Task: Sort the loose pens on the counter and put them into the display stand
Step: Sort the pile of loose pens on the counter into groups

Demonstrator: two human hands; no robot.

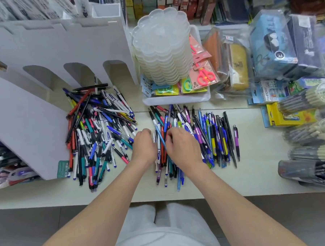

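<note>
Two heaps of loose pens lie on the pale counter (pixel 255 178). The left pile (pixel 98 130) is jumbled; the right pile (pixel 211 135) lies in rough rows. The white display stand (pixel 56 49), with arched slots, rises behind and left of the left pile. My left hand (pixel 143 146) rests with curled fingers at the left edge of the right pile, touching pens there. My right hand (pixel 181 144) is down on the right pile and pinches a light blue pen (pixel 160 136) that slants up between both hands. What the left fingers hold is hidden.
A white tray (pixel 175 99) with a stack of clear plastic dishes (pixel 163 45) and packaged scissors (pixel 204 75) sits behind the right pile. Bagged stationery and boxes crowd the right side; tubs of pens (pixel 310 152) line the right edge. The counter's front edge runs just below my forearms.
</note>
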